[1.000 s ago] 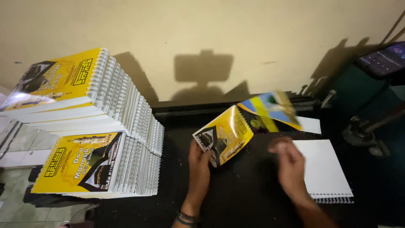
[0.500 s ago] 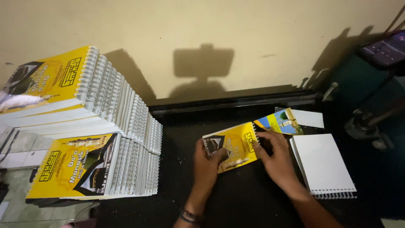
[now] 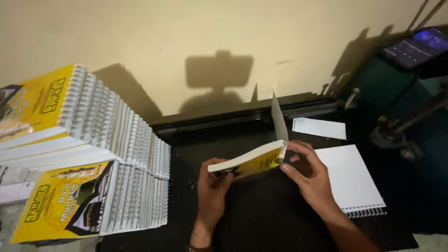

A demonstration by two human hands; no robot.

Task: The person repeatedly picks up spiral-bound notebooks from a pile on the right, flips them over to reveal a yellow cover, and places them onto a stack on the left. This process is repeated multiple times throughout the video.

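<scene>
My left hand (image 3: 212,186) grips the near left end of a thin yellow-covered booklet (image 3: 249,161) and holds it tilted above the black table (image 3: 261,219). At the booklet's right end my right hand (image 3: 308,175) pinches it, where one pale cover sheet (image 3: 279,119) stands up almost vertical. A white spiral-bound pad (image 3: 350,179) lies flat just right of my right hand.
Two leaning stacks of yellow spiral-bound booklets (image 3: 88,135) fill the left side of the table. A small white punched paper strip (image 3: 319,127) lies near the back edge. At the right stand a dark machine with a lever (image 3: 401,126) and a lit phone screen (image 3: 415,44).
The booklet lay nearly flat on the table under both hands. Now it is lifted and turned edge-on, and one cover sheet has swung upright.
</scene>
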